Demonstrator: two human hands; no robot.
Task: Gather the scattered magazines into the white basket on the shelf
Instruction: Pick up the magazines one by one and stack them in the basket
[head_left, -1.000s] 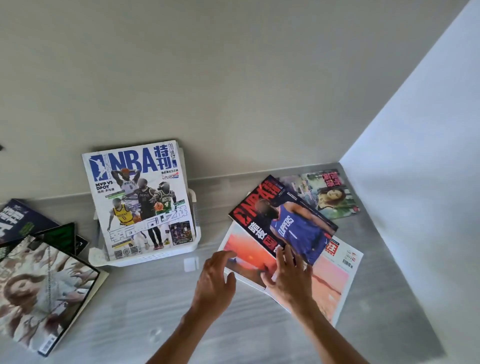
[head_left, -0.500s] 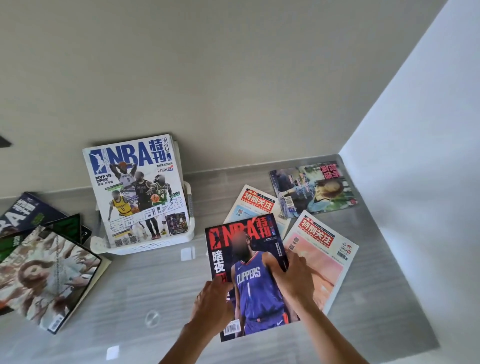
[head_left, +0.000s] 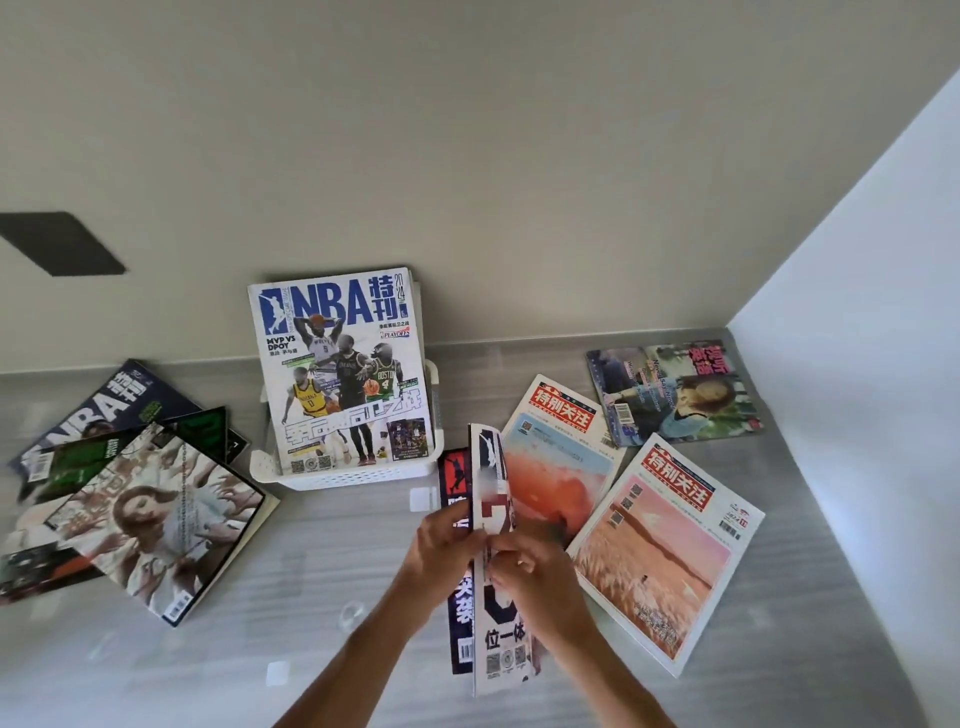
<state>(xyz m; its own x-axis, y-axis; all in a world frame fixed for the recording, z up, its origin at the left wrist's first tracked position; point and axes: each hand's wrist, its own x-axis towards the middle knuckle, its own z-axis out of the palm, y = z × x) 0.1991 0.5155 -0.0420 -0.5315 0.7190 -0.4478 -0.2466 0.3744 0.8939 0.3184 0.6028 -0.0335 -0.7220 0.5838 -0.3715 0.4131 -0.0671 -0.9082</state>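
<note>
The white basket (head_left: 358, 475) stands on the grey shelf against the back wall, with a blue-and-white NBA magazine (head_left: 340, 374) upright in it. In front of the basket's right corner, my left hand (head_left: 441, 553) and my right hand (head_left: 535, 577) grip the red-and-black NBA magazine (head_left: 491, 613), lifted and turned nearly edge-on. Two magazines with red title bars lie to the right: one (head_left: 563, 467) partly behind the held magazine, one (head_left: 665, 551) nearer me. A green-and-pink magazine (head_left: 675, 395) lies flat in the far right corner.
A loose pile of several magazines (head_left: 135, 499) lies at the left of the shelf (head_left: 311, 597), topped by one showing a woman and many hands. A white side wall (head_left: 872, 415) closes the shelf on the right. A dark patch (head_left: 62, 244) marks the back wall.
The red-and-black NBA magazine was pulled off the right-hand pile toward me, then lifted from flat and turned on edge between both hands. The two red-titled magazines beneath are now uncovered.
</note>
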